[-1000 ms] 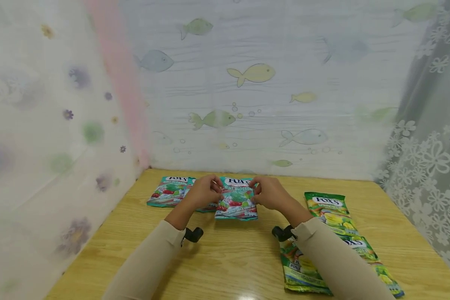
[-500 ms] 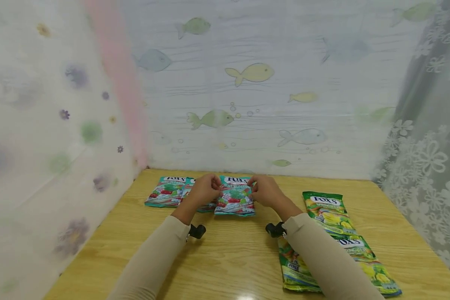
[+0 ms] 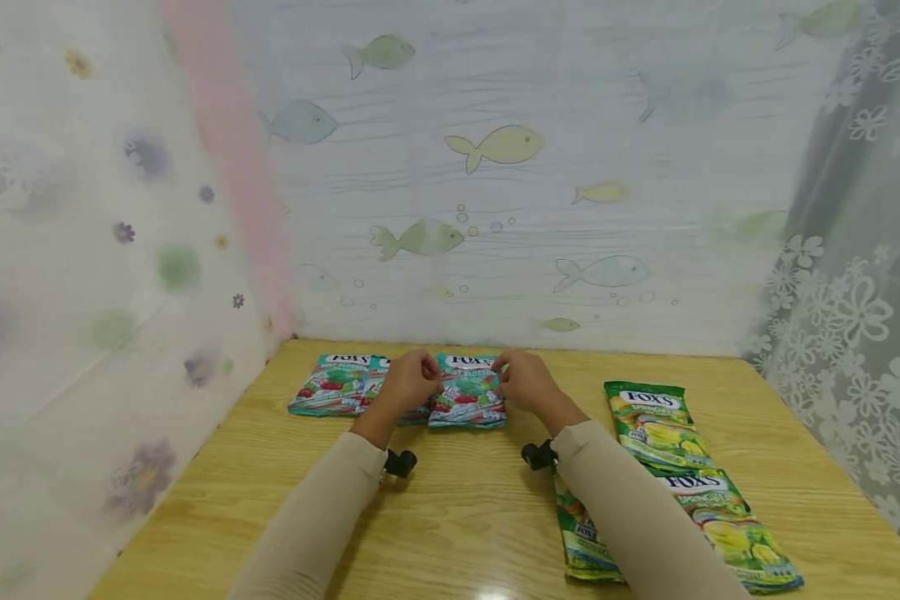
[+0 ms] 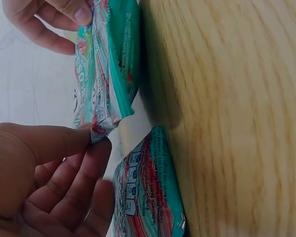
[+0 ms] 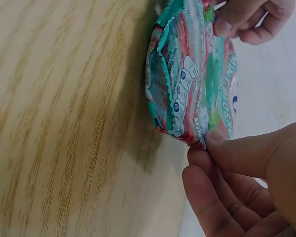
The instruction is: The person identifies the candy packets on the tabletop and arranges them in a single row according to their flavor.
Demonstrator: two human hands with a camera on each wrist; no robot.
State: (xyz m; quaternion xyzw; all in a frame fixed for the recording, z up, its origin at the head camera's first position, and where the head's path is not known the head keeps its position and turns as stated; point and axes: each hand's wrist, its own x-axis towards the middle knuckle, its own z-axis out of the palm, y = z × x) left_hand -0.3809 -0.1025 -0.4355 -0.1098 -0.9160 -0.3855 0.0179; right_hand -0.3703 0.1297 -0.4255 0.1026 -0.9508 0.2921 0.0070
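Observation:
A teal Fox's Mint Blossom candy bag [image 3: 468, 398] is held between both hands at the back of the table. My left hand [image 3: 411, 385] pinches its left edge between thumb and fingers. On the opposite edge my right hand [image 3: 527, 386] pinches in the same way, as the right wrist view shows with the bag [image 5: 192, 74] just off the wood. A second teal candy bag [image 3: 373, 382] lies beside it, partly hidden behind my left hand. Farther left is a third teal candy bag [image 3: 332, 385], touching or overlapping the second.
Several green Fox's Springtea candy bags [image 3: 654, 425] lie at the right, partly covered by my right sleeve [image 3: 637, 508]. A fish-patterned sheet [image 3: 510, 250] hangs behind the wooden table [image 3: 450, 517]. Flowered sheeting [image 3: 157, 350] stands along the left.
The held teal bag has come down slightly toward the table, and both hands have moved with it. The other bags stay in place; the head view has shifted a little.

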